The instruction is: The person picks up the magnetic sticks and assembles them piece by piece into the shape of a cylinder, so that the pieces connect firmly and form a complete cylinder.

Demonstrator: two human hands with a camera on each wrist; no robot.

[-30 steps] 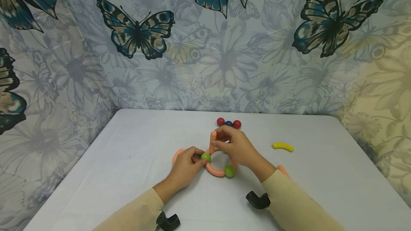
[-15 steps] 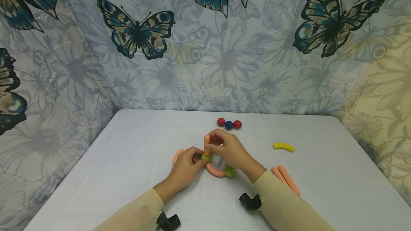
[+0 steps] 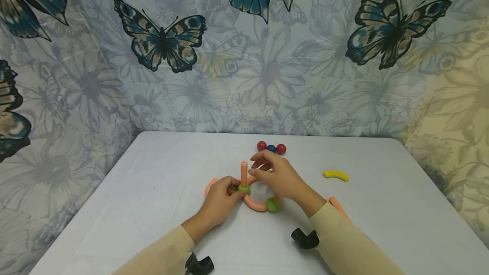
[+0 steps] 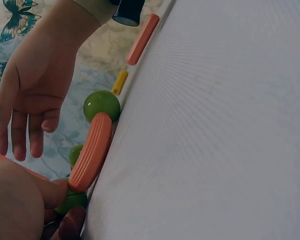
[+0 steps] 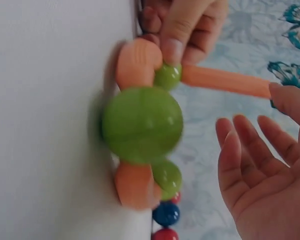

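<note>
My left hand pinches a green ball at the left of a ring on the table. Curved orange pieces and green balls, one of them at the front, make up the ring. From the pinched ball a straight orange stick stands upright; it shows sideways in the right wrist view. Just right of the stick is my right hand, fingers loosely spread and holding nothing. It partly hides the ring's far right side. Another green ball of the ring shows in the right wrist view.
Two red balls and a blue ball lie at the back of the white table. A yellow curved piece is at right, orange sticks beside the right sleeve. Another orange piece is partly behind the left hand.
My right hand has carried the orange stick left onto the pinched green ball, let go of it and drawn back to the right. The left hand has stayed in place.
</note>
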